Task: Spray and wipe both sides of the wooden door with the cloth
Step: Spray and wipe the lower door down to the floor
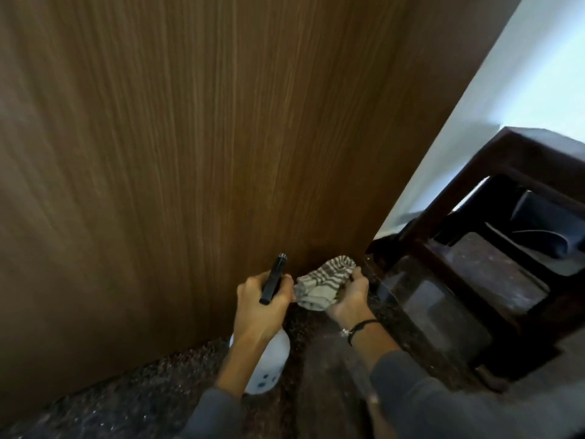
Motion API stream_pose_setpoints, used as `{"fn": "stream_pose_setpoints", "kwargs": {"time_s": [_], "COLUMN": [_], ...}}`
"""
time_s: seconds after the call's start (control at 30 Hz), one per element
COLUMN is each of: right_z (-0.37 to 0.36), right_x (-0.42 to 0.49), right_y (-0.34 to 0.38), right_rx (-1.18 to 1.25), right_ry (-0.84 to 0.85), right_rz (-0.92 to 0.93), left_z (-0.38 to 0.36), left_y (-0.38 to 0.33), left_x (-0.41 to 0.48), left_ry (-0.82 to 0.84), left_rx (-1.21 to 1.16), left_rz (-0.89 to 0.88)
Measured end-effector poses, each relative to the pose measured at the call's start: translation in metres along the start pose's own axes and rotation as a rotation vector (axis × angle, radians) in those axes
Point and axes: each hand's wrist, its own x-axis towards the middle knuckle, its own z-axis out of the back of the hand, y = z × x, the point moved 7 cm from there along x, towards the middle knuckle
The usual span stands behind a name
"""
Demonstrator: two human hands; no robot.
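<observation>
Grey sleeves (427,394) are entering from the bottom edge, with both forearms stretching forward and down towards the foot of the wooden door (190,137). The left hand (261,304) is curling round the neck of a spray bottle (269,362). The bottle's white body is hanging below the wrist, and its black nozzle is sticking up past the knuckles and pointing at the door. The right hand (351,297), which is wearing a dark cord bracelet (361,327) at the wrist, is bunching a grey-and-white striped cloth (323,285) in its curled fingers. The cloth is sitting just beside the left hand and close to the door's lower right corner. Whether it is touching the wood cannot be told. The brown, vertically grained door is filling most of the view and standing over a dark speckled floor (126,394). To the right, a dark wooden frame (512,153) is standing on the floor against a pale wall (538,74).
</observation>
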Motion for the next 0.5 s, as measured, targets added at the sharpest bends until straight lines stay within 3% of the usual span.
{"fn": "stream_pose_setpoints", "kwargs": {"time_s": [0.27, 0.5], "right_z": [-0.046, -0.089], "right_x": [-0.083, -0.127], "right_y": [0.076, 0.118], "right_rx": [-0.261, -0.221], "right_ry": [0.19, 0.285], "right_rz": [0.112, 0.162], "left_z": [0.018, 0.012], "left_y": [-0.011, -0.051], "left_x": [-0.012, -0.021], "left_ry": [0.0, 0.021], "left_rx": [-0.012, 0.001], "left_rz": [0.018, -0.006]}}
